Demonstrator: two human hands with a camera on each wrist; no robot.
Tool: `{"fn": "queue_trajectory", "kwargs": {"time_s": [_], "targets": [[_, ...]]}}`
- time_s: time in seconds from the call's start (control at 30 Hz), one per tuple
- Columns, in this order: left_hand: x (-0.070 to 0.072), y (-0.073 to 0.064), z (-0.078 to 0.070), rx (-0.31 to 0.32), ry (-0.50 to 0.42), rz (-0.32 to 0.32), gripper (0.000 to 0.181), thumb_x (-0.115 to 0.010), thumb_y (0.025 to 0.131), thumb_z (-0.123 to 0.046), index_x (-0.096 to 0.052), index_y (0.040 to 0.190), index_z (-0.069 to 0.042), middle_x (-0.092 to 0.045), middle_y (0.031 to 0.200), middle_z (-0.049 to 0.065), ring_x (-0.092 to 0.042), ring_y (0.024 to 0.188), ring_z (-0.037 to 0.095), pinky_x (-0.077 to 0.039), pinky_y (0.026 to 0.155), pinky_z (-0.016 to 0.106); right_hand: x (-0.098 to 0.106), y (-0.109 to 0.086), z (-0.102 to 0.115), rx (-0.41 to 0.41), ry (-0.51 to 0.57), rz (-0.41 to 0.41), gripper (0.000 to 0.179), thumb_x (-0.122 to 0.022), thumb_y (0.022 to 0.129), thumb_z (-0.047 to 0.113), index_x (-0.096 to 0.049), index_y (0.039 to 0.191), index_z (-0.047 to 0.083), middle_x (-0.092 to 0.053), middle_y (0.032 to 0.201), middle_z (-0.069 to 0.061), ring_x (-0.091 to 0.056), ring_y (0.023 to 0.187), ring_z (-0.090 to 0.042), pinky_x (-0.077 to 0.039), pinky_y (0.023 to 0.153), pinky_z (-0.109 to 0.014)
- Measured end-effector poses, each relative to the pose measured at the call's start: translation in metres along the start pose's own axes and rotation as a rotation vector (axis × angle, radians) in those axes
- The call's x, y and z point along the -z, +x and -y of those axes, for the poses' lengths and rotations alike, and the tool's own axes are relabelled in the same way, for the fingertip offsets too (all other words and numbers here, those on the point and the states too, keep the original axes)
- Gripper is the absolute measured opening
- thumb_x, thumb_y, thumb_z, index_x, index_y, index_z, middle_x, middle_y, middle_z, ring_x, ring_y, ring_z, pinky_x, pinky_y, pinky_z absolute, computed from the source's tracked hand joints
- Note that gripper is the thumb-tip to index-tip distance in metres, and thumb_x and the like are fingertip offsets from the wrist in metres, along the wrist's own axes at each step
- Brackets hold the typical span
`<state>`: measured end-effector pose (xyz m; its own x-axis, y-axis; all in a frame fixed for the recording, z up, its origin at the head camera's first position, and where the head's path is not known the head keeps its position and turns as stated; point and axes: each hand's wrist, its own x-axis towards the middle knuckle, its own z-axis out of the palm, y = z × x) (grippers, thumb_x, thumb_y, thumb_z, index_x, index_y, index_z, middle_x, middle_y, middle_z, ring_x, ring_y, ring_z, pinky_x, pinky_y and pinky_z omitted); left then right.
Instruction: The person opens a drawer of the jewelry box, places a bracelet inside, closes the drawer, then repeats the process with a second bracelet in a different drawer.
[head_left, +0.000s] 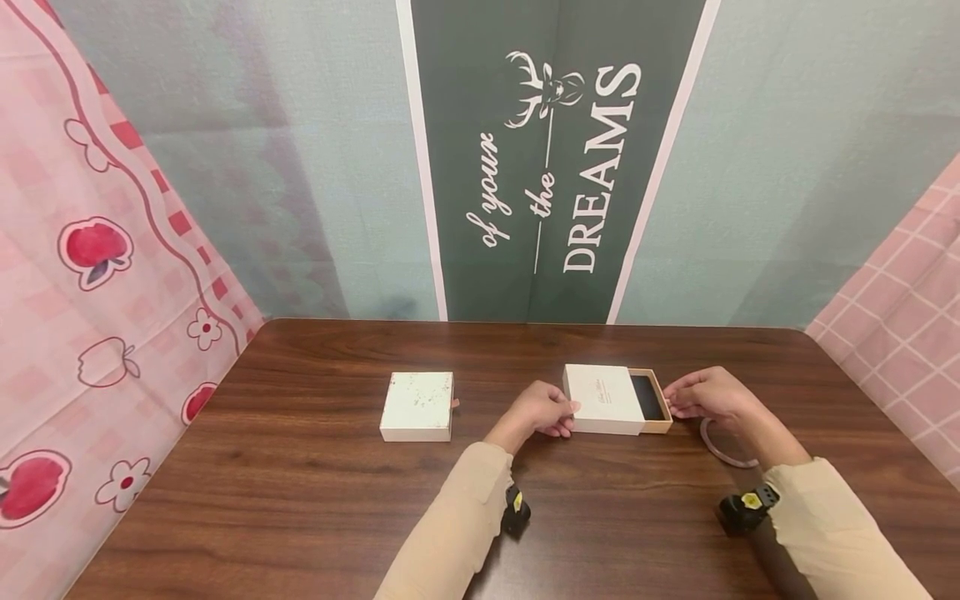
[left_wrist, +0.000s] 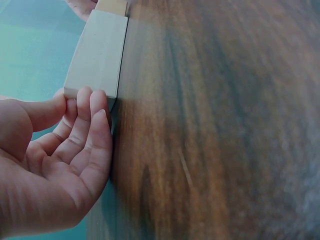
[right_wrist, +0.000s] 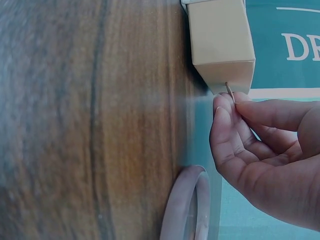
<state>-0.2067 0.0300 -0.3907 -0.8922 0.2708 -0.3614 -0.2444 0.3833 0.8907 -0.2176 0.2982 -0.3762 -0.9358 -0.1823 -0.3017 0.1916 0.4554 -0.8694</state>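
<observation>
A white sliding box [head_left: 603, 400] with small print lies on the table, its tan inner drawer [head_left: 657, 425] with a black lining partly out to the right. My left hand [head_left: 540, 409] holds the left end of the white sleeve, thumb at its top edge and fingertips at the side, as the left wrist view shows. At the other end my right hand [head_left: 712, 396] pinches a short pull ribbon [right_wrist: 230, 93] on the drawer's end between thumb and finger. A pale pinkish bangle [head_left: 723, 450] lies on the table just below the right hand, partly hidden by it.
A second white box [head_left: 417, 406] with speckled marks and a small ribbon tab on its right side sits to the left, apart from the hands. The brown wooden table [head_left: 300, 500] ends at a printed curtain [head_left: 360, 208] behind it.
</observation>
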Motion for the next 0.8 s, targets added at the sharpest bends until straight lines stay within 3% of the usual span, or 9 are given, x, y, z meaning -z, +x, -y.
{"fn": "queue_trajectory", "kwargs": {"time_s": [0.8], "targets": [[0.0004, 0.0005, 0.0004, 0.004, -0.010, 0.008, 0.025, -0.060, 0.088, -0.015, -0.056, 0.067, -0.003, -0.055, 0.057, 0.004, -0.054, 0.048, 0.009, -0.048, 0.049, 0.020, 0.0035, -0.0011, -0.0010, -0.002, 0.009, -0.002, 0.019, -0.049, 0.086, -0.007, -0.055, 0.098, -0.022, -0.062, 0.077, -0.010, -0.061, 0.067, -0.016, -0.054, 0.066, -0.031]]}}
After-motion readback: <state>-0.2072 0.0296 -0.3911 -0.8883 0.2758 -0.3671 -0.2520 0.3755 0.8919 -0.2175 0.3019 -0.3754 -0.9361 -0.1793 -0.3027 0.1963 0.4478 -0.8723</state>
